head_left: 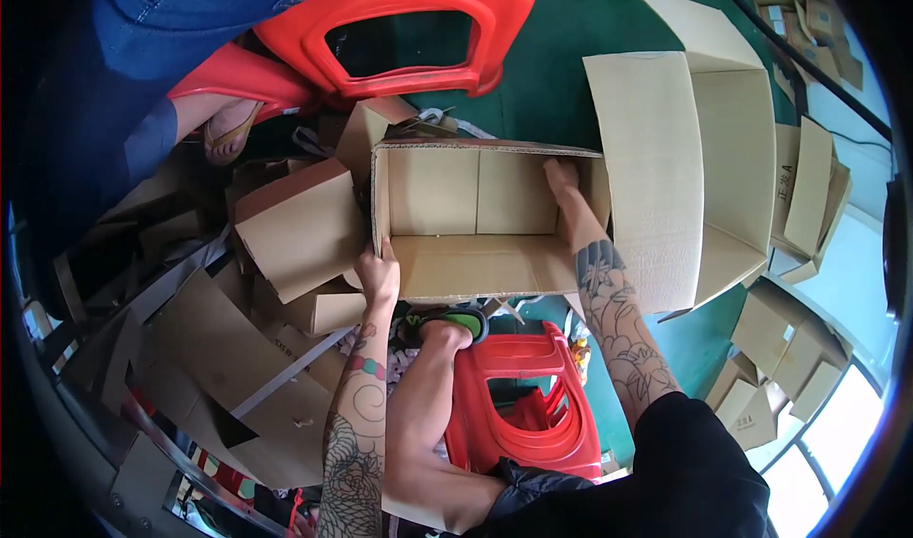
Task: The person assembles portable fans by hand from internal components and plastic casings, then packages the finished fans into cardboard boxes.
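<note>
Tattooed forearms (357,433) extend, left hand (378,276) gripping an open carton (475,264), right hand (563,175) inside it, grip unclear; black-printed cardboard (806,181) stands rightward.

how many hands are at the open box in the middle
2: the left hand grips the near-left corner of the open box; the right hand is inside, near its right end. No other hand shows there, though the walls could hide one.

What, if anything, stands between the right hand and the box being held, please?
Nothing visible: the right hand reaches inside the held box, near its right end, while the left hand grips its left edge.
</note>
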Tool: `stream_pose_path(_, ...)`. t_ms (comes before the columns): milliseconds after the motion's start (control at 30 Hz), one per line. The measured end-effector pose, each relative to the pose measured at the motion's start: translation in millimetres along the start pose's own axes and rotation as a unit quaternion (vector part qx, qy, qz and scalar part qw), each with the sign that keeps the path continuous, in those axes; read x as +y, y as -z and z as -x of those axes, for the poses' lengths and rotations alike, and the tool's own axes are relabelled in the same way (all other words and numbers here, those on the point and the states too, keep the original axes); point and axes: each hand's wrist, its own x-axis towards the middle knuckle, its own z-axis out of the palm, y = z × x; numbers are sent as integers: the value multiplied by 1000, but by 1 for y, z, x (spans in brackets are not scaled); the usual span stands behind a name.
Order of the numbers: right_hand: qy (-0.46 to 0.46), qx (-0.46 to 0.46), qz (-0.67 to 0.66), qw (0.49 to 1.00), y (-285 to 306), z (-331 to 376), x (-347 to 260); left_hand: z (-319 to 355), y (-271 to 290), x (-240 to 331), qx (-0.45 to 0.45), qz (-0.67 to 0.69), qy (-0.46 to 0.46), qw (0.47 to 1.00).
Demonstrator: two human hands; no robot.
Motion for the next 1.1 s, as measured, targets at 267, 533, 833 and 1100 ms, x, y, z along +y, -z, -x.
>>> stream_pose_path(267, -30, 8, -18, 999, -1, -72, -90, -5, -28, 10, 33, 32, -78, 996)
stream_pose_path(533, -39, -27, -28, 998, -14, -88, -90, -1, -2, -4, 64, -9, -31, 997)
stream_pose_path(833, 40, -63, 92, 993, -14, -118, -51, -2, -12, 4, 67, -51, -62, 995)
stream_pose_path(1100, 48, -46, 118, 991, 16, -103, -59, 2, -20, 15, 57, 14, -94, 994)
